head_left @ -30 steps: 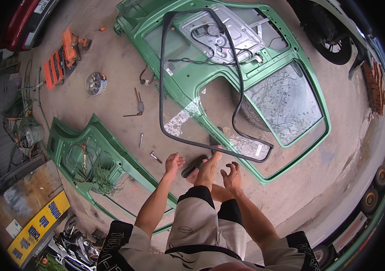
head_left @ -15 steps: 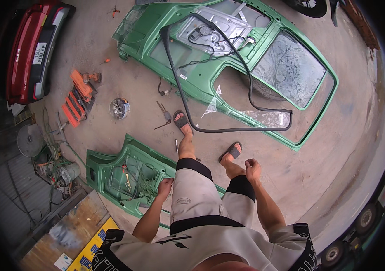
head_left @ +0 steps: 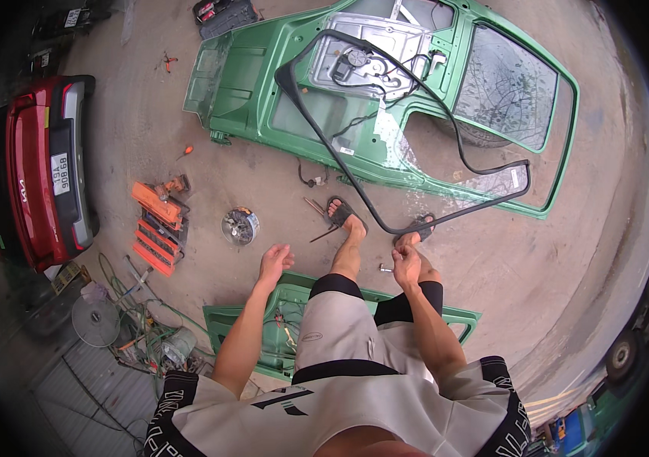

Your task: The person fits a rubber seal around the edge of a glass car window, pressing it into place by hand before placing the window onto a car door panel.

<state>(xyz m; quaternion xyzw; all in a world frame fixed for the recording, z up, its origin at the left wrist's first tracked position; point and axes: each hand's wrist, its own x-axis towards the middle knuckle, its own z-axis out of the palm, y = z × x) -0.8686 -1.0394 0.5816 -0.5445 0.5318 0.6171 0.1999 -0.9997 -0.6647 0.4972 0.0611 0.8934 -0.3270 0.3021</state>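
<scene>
My left hand [head_left: 275, 265] is held up over the floor, open, fingers stretched loosely forward. It is above the far left end of a smaller green vehicle door panel [head_left: 275, 316], which lies by my legs with wires in its hollow. My right hand [head_left: 408, 268] is in front of my right shin with its fingers curled closed; what they hold, if anything, is hidden. Beside them shows a small shiny metal tool end [head_left: 386, 268]; I cannot tell whether it is held or lies on the floor. Ahead, a black rubber seal loop [head_left: 317, 122] lies across a large green door [head_left: 244, 91].
An orange toolbox [head_left: 158, 247] and a tub of small parts [head_left: 240, 226] are on the floor to my left. Behind them stands a red car [head_left: 38, 179]. Cables and hoses [head_left: 137, 316] tangle at the lower left. A dark tool case [head_left: 225, 15] sits at the back.
My left hand has left the smaller green panel and risen forward. My right hand has moved slightly left and forward. My feet and view have shifted, so the floor items appear in new places.
</scene>
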